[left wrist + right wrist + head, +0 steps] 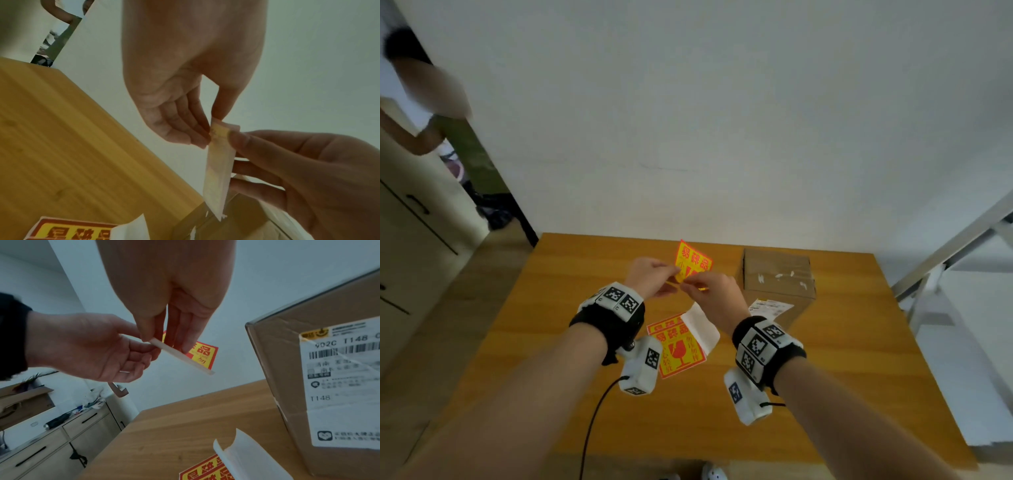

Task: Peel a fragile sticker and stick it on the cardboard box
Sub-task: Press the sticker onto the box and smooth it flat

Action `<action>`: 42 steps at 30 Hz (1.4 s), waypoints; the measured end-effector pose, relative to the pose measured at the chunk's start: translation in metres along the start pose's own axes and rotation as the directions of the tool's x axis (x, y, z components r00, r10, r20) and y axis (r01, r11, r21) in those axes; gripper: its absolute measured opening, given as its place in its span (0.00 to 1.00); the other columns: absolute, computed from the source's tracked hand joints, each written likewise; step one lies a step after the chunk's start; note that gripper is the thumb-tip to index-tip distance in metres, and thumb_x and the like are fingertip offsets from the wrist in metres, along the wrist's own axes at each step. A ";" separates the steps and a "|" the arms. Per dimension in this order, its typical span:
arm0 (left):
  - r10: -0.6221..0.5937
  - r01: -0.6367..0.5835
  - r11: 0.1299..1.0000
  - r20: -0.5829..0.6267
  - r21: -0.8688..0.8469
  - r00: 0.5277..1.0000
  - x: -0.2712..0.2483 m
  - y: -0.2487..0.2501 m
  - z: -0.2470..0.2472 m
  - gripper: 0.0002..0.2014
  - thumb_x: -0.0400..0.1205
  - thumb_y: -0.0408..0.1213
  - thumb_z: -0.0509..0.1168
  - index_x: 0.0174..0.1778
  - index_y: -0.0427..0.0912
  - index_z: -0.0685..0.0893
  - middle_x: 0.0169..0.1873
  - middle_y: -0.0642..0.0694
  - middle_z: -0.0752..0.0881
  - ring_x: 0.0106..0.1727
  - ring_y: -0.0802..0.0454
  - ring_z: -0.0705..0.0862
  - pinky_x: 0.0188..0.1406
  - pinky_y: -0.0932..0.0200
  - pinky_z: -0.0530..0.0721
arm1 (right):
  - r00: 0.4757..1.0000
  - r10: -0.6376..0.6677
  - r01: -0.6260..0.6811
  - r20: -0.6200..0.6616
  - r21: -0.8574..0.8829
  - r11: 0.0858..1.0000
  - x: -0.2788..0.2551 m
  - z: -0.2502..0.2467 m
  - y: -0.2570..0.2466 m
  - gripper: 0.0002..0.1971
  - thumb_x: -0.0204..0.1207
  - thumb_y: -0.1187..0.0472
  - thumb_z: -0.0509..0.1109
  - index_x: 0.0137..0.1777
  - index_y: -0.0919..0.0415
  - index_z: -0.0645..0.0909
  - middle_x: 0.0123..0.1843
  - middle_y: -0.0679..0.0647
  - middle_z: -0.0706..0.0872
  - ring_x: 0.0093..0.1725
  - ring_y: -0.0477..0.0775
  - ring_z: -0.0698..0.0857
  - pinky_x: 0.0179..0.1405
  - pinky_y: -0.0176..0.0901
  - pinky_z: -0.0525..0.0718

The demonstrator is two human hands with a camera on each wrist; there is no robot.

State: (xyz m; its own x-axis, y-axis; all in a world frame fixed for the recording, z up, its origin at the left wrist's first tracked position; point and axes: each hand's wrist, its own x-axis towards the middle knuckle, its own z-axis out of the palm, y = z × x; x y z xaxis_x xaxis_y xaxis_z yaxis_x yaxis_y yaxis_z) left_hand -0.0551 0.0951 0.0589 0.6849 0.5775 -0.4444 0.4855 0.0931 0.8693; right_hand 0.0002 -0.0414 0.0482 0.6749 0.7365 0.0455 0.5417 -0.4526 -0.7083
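Grip: both hands hold one fragile sticker [693, 262] in the air above the worktop [544, 308]. The left hand [650, 279] pinches the sticker's lower edge between thumb and fingertips, the remaining fingers lying loosely extended alongside. The right hand [710, 291] pinches the same lower edge just beside it, thumb against forefinger. In the right wrist view a white strip [180, 356], seemingly backing paper, runs under the right thumb, with the yellow-and-red printed face behind it; whether face and backing have separated cannot be told.

Sticker position: raised, tilted, printed face toward the head camera, held clear of the worktop and left of the cardboard box [779, 277]. It touches neither.

Cardboard box: stands on the worktop at the far right, closed, top flaps taped, with torn white remnants on the tape. A white shipping label [341, 378] with barcode is fixed to its near side.

Sticker stack [678, 349]: lies flat on the worktop between the two wrists, near the box. A curled white backing sheet [703, 330] rests over its right edge.

Both wrists carry black bands with white marker blocks. A black cable [595, 418] runs from the left unit.
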 end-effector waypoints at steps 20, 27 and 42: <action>0.269 -0.278 0.956 0.101 0.097 0.958 -0.008 0.047 0.010 0.11 0.79 0.34 0.68 0.54 0.34 0.86 0.37 0.44 0.87 0.34 0.57 0.84 0.29 0.73 0.85 | 0.903 0.342 -0.247 -0.259 0.337 0.908 0.017 -0.087 0.023 0.18 0.77 0.56 0.70 0.64 0.63 0.78 0.56 0.54 0.85 0.52 0.51 0.83 0.45 0.37 0.83; 0.260 -0.292 0.938 0.180 0.185 0.949 -0.003 0.056 0.049 0.16 0.76 0.34 0.72 0.58 0.31 0.87 0.46 0.41 0.88 0.37 0.58 0.83 0.29 0.76 0.85 | 0.866 0.446 -0.281 -0.227 0.517 0.809 0.005 -0.110 0.061 0.13 0.73 0.65 0.74 0.56 0.69 0.84 0.48 0.61 0.89 0.42 0.52 0.87 0.37 0.32 0.86; 0.158 -0.197 0.910 0.134 0.365 0.978 0.014 0.049 0.116 0.15 0.71 0.40 0.76 0.51 0.36 0.90 0.35 0.44 0.88 0.28 0.59 0.80 0.30 0.68 0.78 | 0.783 0.588 -0.446 -0.200 0.478 0.757 -0.001 -0.126 0.115 0.07 0.76 0.55 0.70 0.41 0.57 0.82 0.45 0.56 0.89 0.44 0.54 0.88 0.48 0.48 0.88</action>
State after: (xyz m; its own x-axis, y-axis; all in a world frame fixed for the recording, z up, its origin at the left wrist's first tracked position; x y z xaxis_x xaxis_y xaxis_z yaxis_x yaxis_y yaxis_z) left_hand 0.0412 0.0141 0.0701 0.8194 0.4710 -0.3268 0.5055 -0.3247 0.7994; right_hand 0.1245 -0.1573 0.0554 0.9478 0.2101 -0.2399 -0.1305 -0.4309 -0.8929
